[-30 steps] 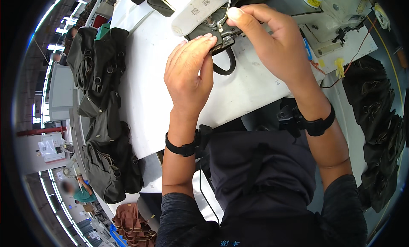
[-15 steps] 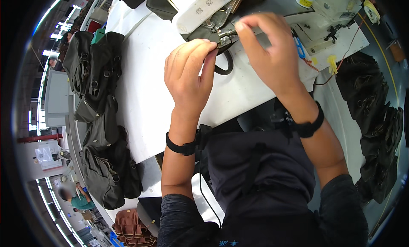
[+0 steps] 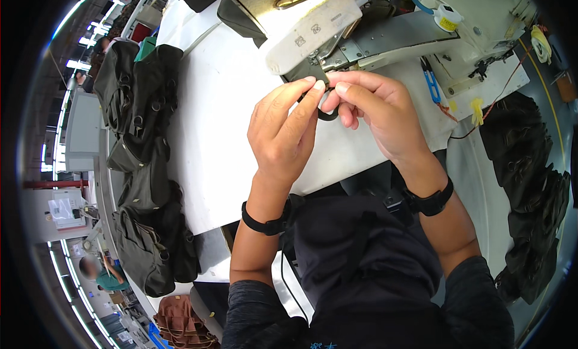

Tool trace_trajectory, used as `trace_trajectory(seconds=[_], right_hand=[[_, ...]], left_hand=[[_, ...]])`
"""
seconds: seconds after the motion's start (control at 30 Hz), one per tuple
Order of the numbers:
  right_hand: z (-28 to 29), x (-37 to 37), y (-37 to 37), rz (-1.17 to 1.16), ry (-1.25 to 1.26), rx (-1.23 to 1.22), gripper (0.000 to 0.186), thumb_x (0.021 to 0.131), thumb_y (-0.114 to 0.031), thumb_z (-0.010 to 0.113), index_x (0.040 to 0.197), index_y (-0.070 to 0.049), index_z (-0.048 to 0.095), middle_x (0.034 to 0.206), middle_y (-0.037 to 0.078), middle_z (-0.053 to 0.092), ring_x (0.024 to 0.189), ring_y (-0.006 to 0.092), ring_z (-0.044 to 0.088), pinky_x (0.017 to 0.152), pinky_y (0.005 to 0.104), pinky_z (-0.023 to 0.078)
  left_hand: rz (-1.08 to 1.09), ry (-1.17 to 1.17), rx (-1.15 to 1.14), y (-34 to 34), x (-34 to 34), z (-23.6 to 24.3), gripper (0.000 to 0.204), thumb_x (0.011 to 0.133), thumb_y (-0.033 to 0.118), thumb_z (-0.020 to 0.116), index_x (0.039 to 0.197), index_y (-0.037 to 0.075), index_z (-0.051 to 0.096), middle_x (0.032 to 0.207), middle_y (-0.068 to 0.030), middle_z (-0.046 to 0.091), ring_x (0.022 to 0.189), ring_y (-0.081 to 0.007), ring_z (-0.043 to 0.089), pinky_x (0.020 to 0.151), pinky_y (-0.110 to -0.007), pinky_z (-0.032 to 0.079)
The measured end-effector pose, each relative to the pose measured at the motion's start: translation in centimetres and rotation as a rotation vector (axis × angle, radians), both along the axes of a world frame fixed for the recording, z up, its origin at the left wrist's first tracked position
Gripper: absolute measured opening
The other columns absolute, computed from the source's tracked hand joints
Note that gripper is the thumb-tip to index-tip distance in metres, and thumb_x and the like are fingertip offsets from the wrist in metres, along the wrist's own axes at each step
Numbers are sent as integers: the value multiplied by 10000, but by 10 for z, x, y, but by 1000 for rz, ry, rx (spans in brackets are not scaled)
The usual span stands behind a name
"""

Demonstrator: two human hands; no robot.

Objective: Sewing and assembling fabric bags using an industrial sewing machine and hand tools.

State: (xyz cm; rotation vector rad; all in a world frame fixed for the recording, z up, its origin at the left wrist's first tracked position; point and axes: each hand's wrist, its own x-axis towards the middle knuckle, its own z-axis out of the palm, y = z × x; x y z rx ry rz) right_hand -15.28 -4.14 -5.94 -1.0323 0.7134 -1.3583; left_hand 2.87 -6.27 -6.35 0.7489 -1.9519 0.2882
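Note:
Under the white head of a sewing machine [image 3: 313, 35] lies a small dark green bag piece [image 3: 314, 73], its edge coming out toward me. My left hand [image 3: 283, 129] pinches that edge between thumb and fingers. Close beside it, my right hand [image 3: 388, 111] is closed, thumb and index fingertips together at the piece's right edge. Below the fingertips part of a black loop handle [image 3: 328, 115] shows; the rest is hidden behind my hands. The needle area is hidden too.
Blue-handled snips [image 3: 431, 84] lie on the white table [image 3: 211, 132] to the right, near a yellow thread tuft [image 3: 477, 111]. Dark green bags [image 3: 141, 186] are piled at left, more dark bags [image 3: 530, 180] at right. A brown bag [image 3: 183, 322] sits lower left.
My right hand has come down from beside the machine, and its spread thumb and fingers have closed next to my left fingertips. My left hand stays at the piece. The view has shifted slightly.

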Motion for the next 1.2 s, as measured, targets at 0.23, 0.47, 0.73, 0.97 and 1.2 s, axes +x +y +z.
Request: trace_trajectory(seconds=[0.23, 0.47, 0.73, 0.97, 1.2], right_hand=[[6, 9, -4, 9, 20, 24, 219, 1020, -161, 609, 1078, 19, 718, 864, 62, 742, 647, 56, 577, 579, 207, 455], [7, 26, -3, -89, -56, 111, 191, 997, -179, 654, 904, -15, 687, 710, -3, 622, 568, 42, 493, 513, 218, 409], [20, 43, 6, -189, -235, 244, 143, 967, -159, 680, 892, -37, 687, 653, -54, 514, 553, 33, 408, 508, 227, 361], [14, 38, 5, -200, -78, 190, 166, 961, -148, 669, 871, -8, 660, 669, -16, 576, 526, 44, 497, 476, 218, 421], [15, 38, 4, -249, -25, 85, 158, 977, -131, 644, 895, 4, 650, 678, -13, 597, 536, 45, 529, 486, 215, 448]], left_hand=[[-26, 94, 24, -4, -9, -4, 344, 738, -94, 770, 1051, 38, 713, 1073, -105, 722, 975, -285, 697, 825, -367, 565], [10, 193, 107, -9, -15, -3, 342, 751, -115, 727, 1056, 35, 689, 1065, -122, 720, 986, -293, 701, 836, -375, 565], [-90, 15, -54, -17, 6, 14, 329, 731, -102, 786, 1033, 24, 749, 1038, -124, 767, 885, -265, 732, 760, -335, 588], [-118, 64, 18, -17, 7, 4, 315, 737, -109, 779, 1019, 27, 743, 1039, -116, 767, 879, -247, 726, 748, -317, 585], [-137, 57, -28, -22, 6, 3, 316, 733, -110, 773, 1011, 37, 744, 1061, -95, 773, 881, -228, 715, 749, -307, 576]])
